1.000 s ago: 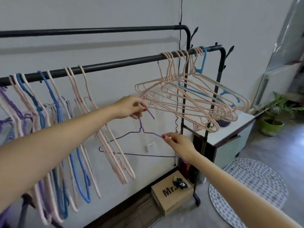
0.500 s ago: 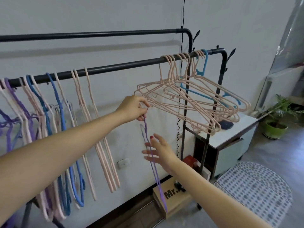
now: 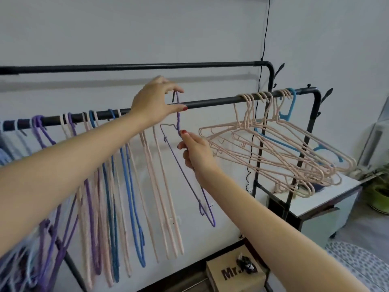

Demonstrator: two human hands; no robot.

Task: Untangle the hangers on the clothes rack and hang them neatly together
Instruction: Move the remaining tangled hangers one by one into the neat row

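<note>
Left bunch (image 3: 101,186): thin hangers in purple, pink and blue, hanging edge-on; count unclear.
Rail (image 3: 212,102): 1 black round tube, a 2nd behind it.
Left hand (image 3: 154,102): pinches the purple hanger's hook just at the rail.
Purple hanger (image 3: 190,186): 1, thin wire, edge-on.
Right hand (image 3: 194,153): fingers curled on its neck.
Right bunch (image 3: 280,148): several pink hangers, 1 blue, splayed.

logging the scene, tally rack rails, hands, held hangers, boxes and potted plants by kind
black rack rails: 2
left hand, right hand: 2
purple hanger, held: 1
cardboard box: 1
potted plant: 1
total: 7
</note>
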